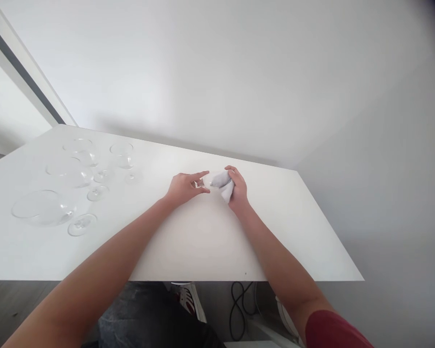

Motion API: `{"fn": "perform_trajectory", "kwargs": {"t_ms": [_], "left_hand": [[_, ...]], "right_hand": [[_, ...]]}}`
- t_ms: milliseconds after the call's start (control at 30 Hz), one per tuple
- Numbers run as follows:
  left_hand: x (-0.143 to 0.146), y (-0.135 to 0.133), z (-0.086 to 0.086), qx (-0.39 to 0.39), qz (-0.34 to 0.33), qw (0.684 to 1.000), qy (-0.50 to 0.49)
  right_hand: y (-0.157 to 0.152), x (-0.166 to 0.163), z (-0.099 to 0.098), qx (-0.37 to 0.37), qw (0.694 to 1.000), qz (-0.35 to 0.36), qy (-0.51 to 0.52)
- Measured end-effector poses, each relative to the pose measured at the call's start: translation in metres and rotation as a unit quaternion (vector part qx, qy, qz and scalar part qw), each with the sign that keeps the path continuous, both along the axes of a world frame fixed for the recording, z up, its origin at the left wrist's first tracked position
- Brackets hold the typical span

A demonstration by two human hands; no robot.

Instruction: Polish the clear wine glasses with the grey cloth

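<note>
Head view: both forearms reach over white surface (203, 241). Left hand (184, 187) pinches a small clear glass (207, 181) w/ thumb + fingers; right hand (238, 187) is closed round a grey-white cloth (223, 183), pushed into glass mouth. Glass sits btw the hands, just above surface. Well left of left hand: 4 clear stemmed glasses (68, 179), upright, in a loose group.

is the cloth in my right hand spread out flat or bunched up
Bunched up. The cloth is wadded in the right hand, pressed into the small glass the left hand holds.
</note>
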State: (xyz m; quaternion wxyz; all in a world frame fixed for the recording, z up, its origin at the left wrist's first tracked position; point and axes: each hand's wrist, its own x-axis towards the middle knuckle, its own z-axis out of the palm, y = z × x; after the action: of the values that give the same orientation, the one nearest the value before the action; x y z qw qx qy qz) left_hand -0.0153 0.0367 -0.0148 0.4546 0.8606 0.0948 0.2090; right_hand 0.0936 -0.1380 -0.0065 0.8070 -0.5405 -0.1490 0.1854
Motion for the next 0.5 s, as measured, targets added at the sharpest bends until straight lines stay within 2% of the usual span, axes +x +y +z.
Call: {"fn": "perform_trajectory", "kwargs": {"t_ms": [133, 167, 200, 333, 400, 500], "left_hand": [[0.001, 0.000, 0.002, -0.107, -0.043, 0.993, -0.005], [0.001, 0.000, 0.002, -0.131, -0.061, 0.990, -0.002], [0.001, 0.000, 0.003, -0.147, -0.081, 0.986, 0.009], [0.003, -0.001, 0.001, -0.165, -0.166, 0.971, 0.046], [0.005, 0.000, -0.002, -0.187, -0.160, 0.969, 0.026], [0.009, 0.002, -0.005, -0.233, -0.117, 0.965, -0.013]], "right_hand": [[0.001, 0.012, -0.004, 0.106, 0.982, -0.138, 0.074], [0.002, 0.011, -0.004, 0.114, 0.980, -0.144, 0.073], [0.003, 0.008, -0.003, 0.112, 0.984, -0.120, 0.067], [0.006, -0.009, 0.002, 0.042, 0.996, 0.081, 0.025], [0.006, -0.016, 0.003, 0.015, 0.995, 0.101, -0.019], [0.005, -0.019, 0.000, -0.019, 0.987, 0.084, -0.137]]}}
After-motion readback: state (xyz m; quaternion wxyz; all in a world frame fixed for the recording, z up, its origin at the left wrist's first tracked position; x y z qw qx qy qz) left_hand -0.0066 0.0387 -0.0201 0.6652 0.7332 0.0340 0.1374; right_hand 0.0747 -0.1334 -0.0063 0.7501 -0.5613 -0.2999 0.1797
